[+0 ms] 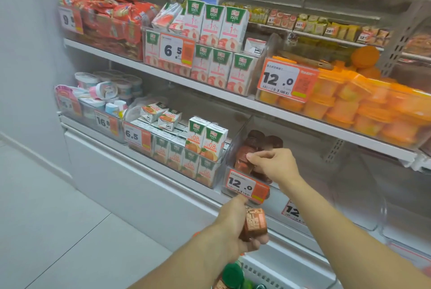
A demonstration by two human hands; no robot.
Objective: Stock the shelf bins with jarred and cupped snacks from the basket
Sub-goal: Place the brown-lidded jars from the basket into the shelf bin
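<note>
Nearest, at the bottom edge: a white basket (263,274) with green-lidded jars (233,277) showing inside. Just above it, left hand (235,230) curled round a brown jar (255,221) with an orange label, held in front of the white cabinet below the lower shelf (163,179). Farther in and to the right, right hand (275,164) reaching into a clear bin (233,148) on that shelf, fingertips pinching a dark jar (243,160) among several more dark jars, behind a 12.0 price tag (247,187). Left of that bin, a bin of orange juice cartons (205,144) tagged 6.5, then pastel cups (109,89) at far left tagged 16.8. Right of the jar bin, another clear bin (359,195), contents hard to tell. On the upper shelf (210,88), farther back: red snack packs (112,18) at left, peach juice cartons (217,25) in the middle, orange cups (363,106) at right behind a second 12.0 tag.
</note>
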